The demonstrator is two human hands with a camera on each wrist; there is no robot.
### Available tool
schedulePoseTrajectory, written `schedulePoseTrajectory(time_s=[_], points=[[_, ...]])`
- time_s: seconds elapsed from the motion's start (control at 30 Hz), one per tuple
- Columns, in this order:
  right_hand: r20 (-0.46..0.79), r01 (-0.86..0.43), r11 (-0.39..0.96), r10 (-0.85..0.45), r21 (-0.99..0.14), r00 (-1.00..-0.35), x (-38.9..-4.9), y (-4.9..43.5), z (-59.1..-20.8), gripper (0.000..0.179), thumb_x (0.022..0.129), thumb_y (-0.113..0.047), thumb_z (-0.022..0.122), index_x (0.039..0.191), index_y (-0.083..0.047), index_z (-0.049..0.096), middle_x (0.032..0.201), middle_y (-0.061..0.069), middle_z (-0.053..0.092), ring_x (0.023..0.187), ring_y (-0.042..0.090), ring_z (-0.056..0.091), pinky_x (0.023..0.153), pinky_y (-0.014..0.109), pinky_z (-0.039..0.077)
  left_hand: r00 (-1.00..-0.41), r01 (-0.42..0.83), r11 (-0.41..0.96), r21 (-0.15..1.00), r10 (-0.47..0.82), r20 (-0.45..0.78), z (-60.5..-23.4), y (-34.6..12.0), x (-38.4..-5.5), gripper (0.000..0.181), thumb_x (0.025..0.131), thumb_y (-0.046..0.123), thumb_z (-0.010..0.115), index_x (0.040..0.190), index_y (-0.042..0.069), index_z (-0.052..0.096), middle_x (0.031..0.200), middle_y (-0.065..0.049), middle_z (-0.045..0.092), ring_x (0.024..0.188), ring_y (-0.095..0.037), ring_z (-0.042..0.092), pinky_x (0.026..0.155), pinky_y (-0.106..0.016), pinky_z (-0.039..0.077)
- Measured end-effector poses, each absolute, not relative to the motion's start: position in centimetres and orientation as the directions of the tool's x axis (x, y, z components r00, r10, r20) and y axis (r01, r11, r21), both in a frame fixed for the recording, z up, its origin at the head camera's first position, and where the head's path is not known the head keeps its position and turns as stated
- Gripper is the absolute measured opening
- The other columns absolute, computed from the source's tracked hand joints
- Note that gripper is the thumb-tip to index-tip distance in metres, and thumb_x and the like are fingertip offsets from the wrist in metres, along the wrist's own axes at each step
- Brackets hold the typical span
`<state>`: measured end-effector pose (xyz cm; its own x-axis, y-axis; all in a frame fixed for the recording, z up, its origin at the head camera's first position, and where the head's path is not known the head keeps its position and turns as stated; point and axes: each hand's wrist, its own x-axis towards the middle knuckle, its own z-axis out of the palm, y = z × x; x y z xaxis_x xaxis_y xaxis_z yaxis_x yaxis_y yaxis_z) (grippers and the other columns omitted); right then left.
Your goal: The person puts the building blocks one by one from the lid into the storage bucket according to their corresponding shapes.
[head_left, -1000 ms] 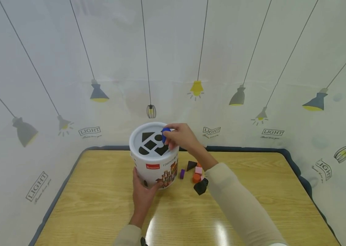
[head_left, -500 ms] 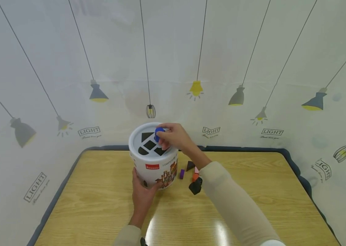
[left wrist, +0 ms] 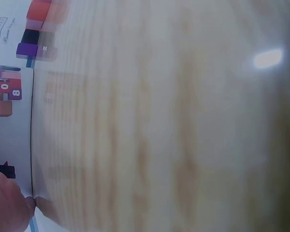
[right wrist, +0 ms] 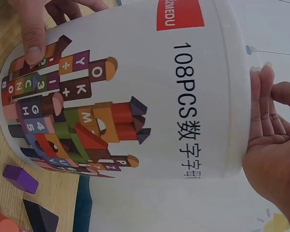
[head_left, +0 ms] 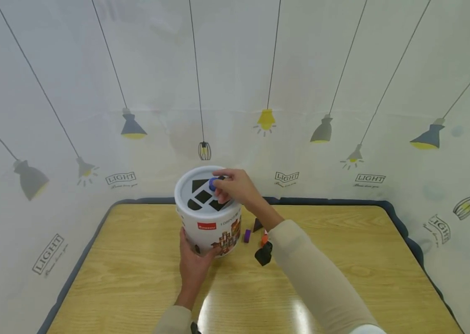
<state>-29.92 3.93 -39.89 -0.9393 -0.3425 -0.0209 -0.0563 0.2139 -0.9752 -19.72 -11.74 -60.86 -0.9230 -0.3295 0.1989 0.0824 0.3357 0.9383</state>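
A white toy-block bucket (head_left: 207, 234) stands upright on the wooden table, its lid (head_left: 182, 192) cut with several shaped holes. My left hand (head_left: 194, 266) grips its lower side, the thumb lying on the printed front in the right wrist view. Over the lid, my right hand (head_left: 239, 188) pinches a rounded blue block (head_left: 212, 184) at the round hole. Only a low part of that block shows above the lid. In the right wrist view my right hand's fingers are beyond the lid rim, and the blue block is hidden.
Right of the bucket lie a purple block (head_left: 247, 236), a black triangular block (head_left: 257, 225) and an orange cylinder (head_left: 264, 239), partly covered by my right sleeve (head_left: 314, 273). A wall covering with printed lamps (head_left: 266, 120) stands behind the table (head_left: 135, 278).
My right hand has moved left across the lid with the blue block, from near the right rim to the round hole. The block now sits lower there. The left hand stays put.
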Motion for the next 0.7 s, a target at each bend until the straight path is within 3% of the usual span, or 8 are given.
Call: schedulePoseTrajectory(time_s=[0.2,0.4,0.7], points=[[-0.027,-0.034,0.196,-0.303,-0.980,-0.953,-29.7,4.4,-39.8,0.041,0.094,-0.017,0.062,0.133,-0.002,0.057,0.077,0.010,0.069,0.056,0.016,0.063,0.059,0.028,0.059,-0.927,0.073,0.328,0.942,-0.325,0.185,-60.4,-11.6,-19.6,0.119,0.068,0.044,0.087,0.157,0.026,0.010,0.158,-0.006,0.027,0.144,-0.030,0.028,0.116,-0.053,0.027],[-0.058,0.006,0.204,-0.252,-0.979,-0.966,-29.7,5.5,-40.0,0.038,0.094,-0.018,0.062,0.129,-0.003,0.060,0.075,0.010,0.068,0.055,0.016,0.062,0.056,0.027,0.057,-0.932,-0.013,0.347,0.938,-0.343,0.114,-60.7,-11.6,-19.3,0.118,0.068,0.051,0.084,0.157,0.020,0.013,0.158,-0.012,0.027,0.143,-0.035,0.029,0.115,-0.054,0.028],[-0.083,0.033,0.203,-0.242,-0.979,-0.967,-29.9,6.3,-40.1,0.032,0.094,-0.017,0.062,0.122,-0.002,0.064,0.077,0.011,0.068,0.058,0.015,0.062,0.059,0.025,0.057,-0.938,-0.014,0.340,0.940,-0.329,0.105,-60.6,-11.5,-19.5,0.116,0.070,0.051,0.083,0.157,0.021,0.012,0.159,-0.010,0.025,0.145,-0.033,0.026,0.117,-0.052,0.025]])
